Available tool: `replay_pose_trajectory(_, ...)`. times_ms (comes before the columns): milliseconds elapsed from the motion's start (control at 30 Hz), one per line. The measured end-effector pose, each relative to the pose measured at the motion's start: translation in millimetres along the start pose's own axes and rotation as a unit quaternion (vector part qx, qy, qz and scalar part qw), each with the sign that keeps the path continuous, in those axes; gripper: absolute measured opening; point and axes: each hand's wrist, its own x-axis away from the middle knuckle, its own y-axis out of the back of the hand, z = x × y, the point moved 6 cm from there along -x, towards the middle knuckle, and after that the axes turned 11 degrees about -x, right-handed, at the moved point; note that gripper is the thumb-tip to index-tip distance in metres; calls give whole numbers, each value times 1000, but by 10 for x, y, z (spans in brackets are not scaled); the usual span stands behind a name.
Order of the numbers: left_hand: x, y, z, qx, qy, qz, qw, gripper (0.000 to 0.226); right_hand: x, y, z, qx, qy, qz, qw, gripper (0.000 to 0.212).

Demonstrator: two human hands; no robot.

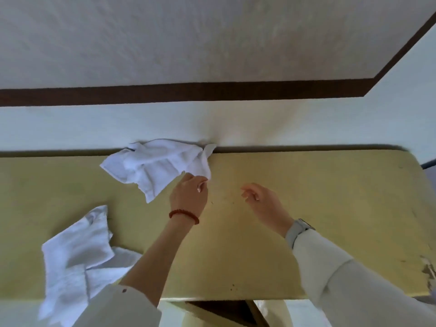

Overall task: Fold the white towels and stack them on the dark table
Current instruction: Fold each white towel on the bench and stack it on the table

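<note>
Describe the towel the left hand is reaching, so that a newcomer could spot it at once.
On the yellowish table, look to the far edge against the wall. The crumpled white towel lies there, the left hand at its near corner. The other white towels hang over the near left edge.

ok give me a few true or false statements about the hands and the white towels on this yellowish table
1. The left hand grips the edge of the crumpled white cloth towel at the far edge of the yellowish table. True.
2. The right hand holds a towel. False: it hovers above the bare tabletop with loosely curled fingers and holds nothing.
3. A second heap of crumpled white towels lies at the near left edge, partly hanging over it. True.
4. A neat stack of folded towels sits on the table. False: every towel in view is crumpled and unfolded.
5. The red beaded bracelet is on the right wrist. False: it is on the left wrist; the right wrist wears a grey watch.
</note>
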Motion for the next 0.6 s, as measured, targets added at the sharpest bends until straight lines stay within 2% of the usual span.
replay_pose_trajectory(100, 170, 369, -263, 22, -92, -42, 995, 17, -41, 188, 340, -26, 85, 40, 995, 35)
replay_pose_trajectory(200, 376, 702, -563, 46, -159, -93, 982, 15, 76, 364, 651, 25, 188, 116, 975, 46)
replay_pose_trajectory(333, 699, 1066, -965, 124, -201, -145, 961, 27, 288, 565, 836, 11, 226, 173, 959, 41)
replay_pose_trajectory(400, 814, 1140, -1139, 150, -201, -136, 958, 30, 388, 654, 872, -15, 225, 159, 961, 32)
replay_pose_trajectory(500, 881, 1145, -1251, 190, -161, -125, 960, 18, 505, 785, 820, 8, 214, 118, 970, 20)
replay_pose_trajectory(600, 855, 1083, -1307, 218, -115, -107, 963, 13, 580, 936, 675, 31, 176, 107, 978, 26)
